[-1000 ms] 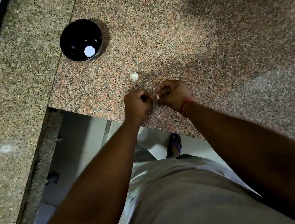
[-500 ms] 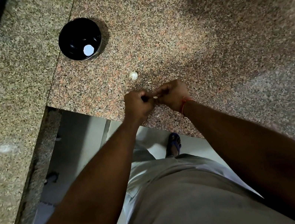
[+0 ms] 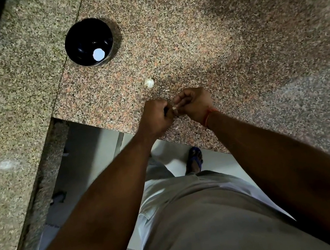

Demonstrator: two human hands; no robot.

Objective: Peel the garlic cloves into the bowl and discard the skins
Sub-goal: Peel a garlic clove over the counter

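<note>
1. Seen from above, the left hand (image 3: 156, 116) and right hand (image 3: 194, 104) meet knuckle to knuckle over the near edge of a speckled granite desk (image 3: 234, 47). Both have their fingers curled tight.
2. Between them they pinch a garlic clove (image 3: 174, 108); only a pale sliver shows, too small to tell its long axis or how much skin remains.
3. The black bowl (image 3: 89, 42) stands well apart, ahead and to the left of the hands, with a round white spot inside. The left hand is the nearer one to it.
4. A second pale garlic piece (image 3: 149, 83) lies on the desk just ahead of the hands, roughly on the way to the bowl. A small pale scrap, probably skin, lies just beyond the right hand.
5. The desk edge runs right beneath the hands, with floor below, so a dropped clove could fall off. The stretch toward the bowl is open.
</note>
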